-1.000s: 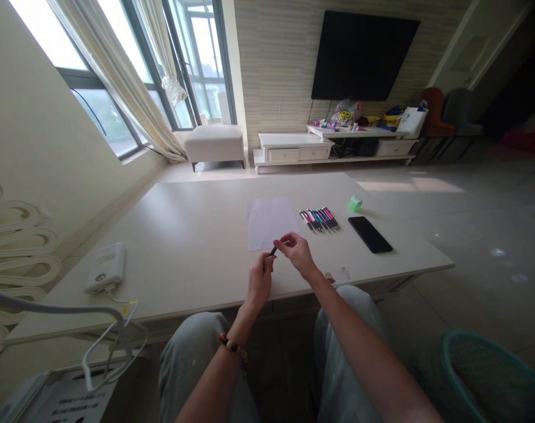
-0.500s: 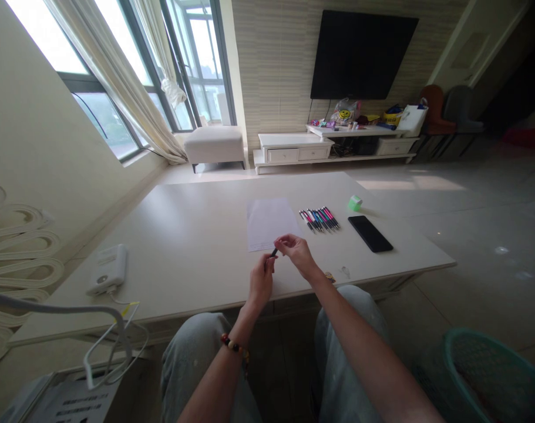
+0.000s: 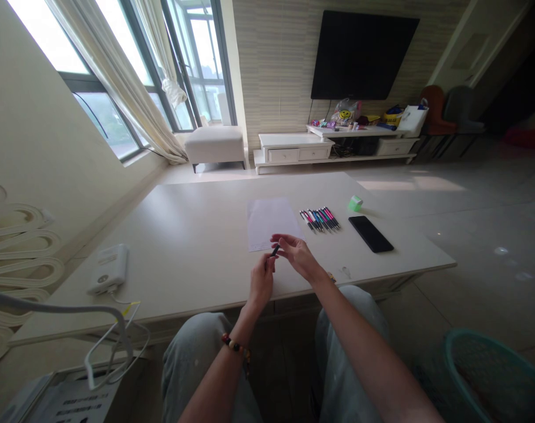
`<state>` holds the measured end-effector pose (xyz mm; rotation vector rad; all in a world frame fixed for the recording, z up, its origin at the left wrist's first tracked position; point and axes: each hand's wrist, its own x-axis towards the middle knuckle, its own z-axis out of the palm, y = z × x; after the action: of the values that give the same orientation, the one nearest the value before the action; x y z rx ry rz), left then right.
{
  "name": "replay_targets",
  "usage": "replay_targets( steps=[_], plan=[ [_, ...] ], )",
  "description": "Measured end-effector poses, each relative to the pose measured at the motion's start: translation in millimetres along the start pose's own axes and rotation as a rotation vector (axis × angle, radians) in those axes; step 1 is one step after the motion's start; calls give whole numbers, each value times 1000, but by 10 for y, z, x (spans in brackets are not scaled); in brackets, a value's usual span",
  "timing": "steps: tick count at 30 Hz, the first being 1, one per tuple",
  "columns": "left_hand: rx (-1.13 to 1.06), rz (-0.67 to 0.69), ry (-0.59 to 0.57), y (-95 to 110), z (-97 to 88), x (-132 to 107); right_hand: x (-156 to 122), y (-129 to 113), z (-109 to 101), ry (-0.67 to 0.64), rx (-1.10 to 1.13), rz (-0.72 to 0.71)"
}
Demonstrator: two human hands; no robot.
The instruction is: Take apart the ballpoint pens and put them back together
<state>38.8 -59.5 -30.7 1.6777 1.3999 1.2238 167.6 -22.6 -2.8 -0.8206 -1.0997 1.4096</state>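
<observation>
Your fingers (image 3: 281, 240) are hiding most of the small black piece (image 3: 275, 251); the frame is cutting off the printed sheet (image 3: 73, 402) below the table (image 3: 197, 258).

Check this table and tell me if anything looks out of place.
The tangled white cable stands out: it runs from the white charger and loops untidily over the table's near edge, while the other items sit neatly.
</observation>
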Motion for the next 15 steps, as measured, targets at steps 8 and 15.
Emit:
replay_targets(
  steps=[8, 15],
  plan=[
    [-19, -2, 7, 18, -6, 2, 4, 17, 10, -8, 14, -12],
    [-34, -12, 0, 16, 2, 5, 5, 32, 15, 14, 45, -31]
  ],
)
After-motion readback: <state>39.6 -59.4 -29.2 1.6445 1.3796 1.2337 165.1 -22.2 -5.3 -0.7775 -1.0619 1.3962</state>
